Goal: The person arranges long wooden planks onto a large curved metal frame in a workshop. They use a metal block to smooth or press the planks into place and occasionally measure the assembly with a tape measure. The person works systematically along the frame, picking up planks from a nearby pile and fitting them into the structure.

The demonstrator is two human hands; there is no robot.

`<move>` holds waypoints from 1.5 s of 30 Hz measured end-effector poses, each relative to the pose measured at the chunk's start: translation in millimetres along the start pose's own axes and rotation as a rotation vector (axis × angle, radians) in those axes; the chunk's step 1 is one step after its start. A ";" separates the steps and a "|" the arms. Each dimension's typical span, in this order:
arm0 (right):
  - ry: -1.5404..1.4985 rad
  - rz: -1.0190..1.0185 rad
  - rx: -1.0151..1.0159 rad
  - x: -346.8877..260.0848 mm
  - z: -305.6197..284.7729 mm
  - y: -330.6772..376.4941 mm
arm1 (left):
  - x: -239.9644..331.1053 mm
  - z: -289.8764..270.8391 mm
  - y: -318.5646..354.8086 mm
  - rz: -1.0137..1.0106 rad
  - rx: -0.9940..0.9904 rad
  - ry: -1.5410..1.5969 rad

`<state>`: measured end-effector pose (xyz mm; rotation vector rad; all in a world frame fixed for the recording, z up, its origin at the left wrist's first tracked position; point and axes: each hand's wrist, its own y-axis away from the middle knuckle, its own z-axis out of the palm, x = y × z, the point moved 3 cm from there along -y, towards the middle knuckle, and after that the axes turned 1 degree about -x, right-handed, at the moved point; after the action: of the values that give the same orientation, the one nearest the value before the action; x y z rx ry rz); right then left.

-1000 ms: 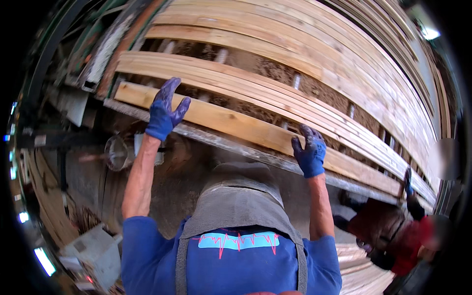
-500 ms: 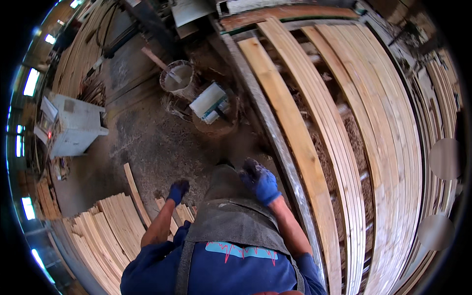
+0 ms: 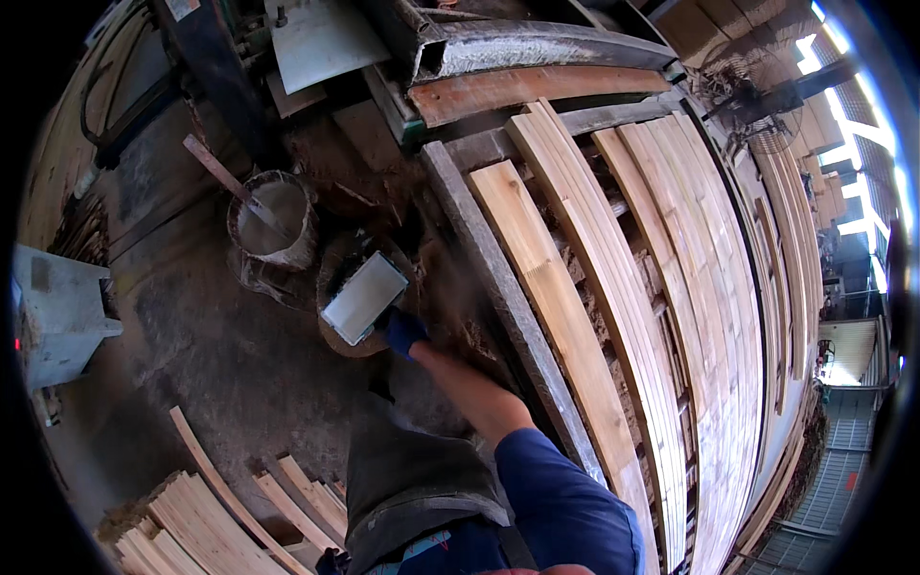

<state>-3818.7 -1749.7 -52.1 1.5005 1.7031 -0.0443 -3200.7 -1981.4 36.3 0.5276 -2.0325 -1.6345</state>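
In a blue glove, my right hand [image 3: 402, 332] reaches forward and closes on the near right side of a hand-held glue roller [image 3: 366, 295]. The roller has a white, box-shaped top with a teal edge. Its handle is hidden behind my glove. Beneath it is a round, brownish stand or container [image 3: 335, 337], and the roller appears to sit on or just above it. My left hand [image 3: 332, 562], in a dark glove, hangs low at the bottom edge beside my apron, near some wooden strips; its fingers are not clear.
A bucket [image 3: 305, 235] of pale paste with a stick [image 3: 225, 177] in it stands left of the roller. Long boards [image 3: 613, 287] lie on a metal-edged frame [image 3: 508, 278] at my right. Stacked strips [image 3: 201, 517] are at lower left, a grey cabinet [image 3: 62, 311] at far left.
My right hand has gone from beside my body out to the glue roller and closed on it. The view has turned right, and my left hand has dropped to the lower edge.
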 end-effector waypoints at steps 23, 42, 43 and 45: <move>-0.331 -0.016 0.426 83.0 -421.1 445.6 | 81.3 199.9 -64.7 0.007 -0.415 -0.094; -0.412 -0.070 0.301 -30.5 -528.6 18.3 | 148.5 238.0 -65.0 -0.091 -0.525 0.357; -0.417 -0.061 0.280 -36.9 -533.5 3.4 | 149.2 229.3 -69.5 -0.078 -0.532 0.343; -0.379 -0.043 0.262 -47.2 -534.5 -11.5 | 144.1 234.5 -70.0 -0.076 -0.409 0.245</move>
<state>-4127.2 -1507.5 314.2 1.5262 1.4596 -0.5587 -3454.3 -1892.4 -55.3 0.6235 -1.4679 -1.8637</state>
